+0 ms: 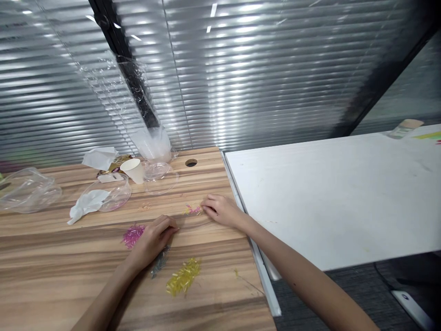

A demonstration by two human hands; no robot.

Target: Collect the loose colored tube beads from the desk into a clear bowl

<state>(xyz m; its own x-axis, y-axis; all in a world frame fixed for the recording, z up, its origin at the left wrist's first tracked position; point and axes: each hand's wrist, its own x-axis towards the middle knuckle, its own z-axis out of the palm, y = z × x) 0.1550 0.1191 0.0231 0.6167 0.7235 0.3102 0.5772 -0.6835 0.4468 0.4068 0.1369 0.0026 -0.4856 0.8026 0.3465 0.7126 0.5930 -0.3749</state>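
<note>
My left hand (156,239) rests on the wooden table with its fingertips pinched together; whatever they hold, if anything, is too small to make out. Beside it lies a pile of small magenta tube-like pieces (133,236), partly covered by the hand. Dark grey-green pieces (159,263) show just below the palm. Closer to me is a heap of yellow pieces (183,276). Further right, my right hand (220,210) has its fingers drawn together at a small mixed pile of pink and yellow pieces (193,209). What is between those fingertips cannot be seen.
Along the back stand a paper cup (133,170), stacked plastic cups (153,145) in a clear bag, a clear lid (161,179), a plastic dish (117,195) with tissue (88,204), and a clear container (29,191). A white table (330,197) adjoins at right.
</note>
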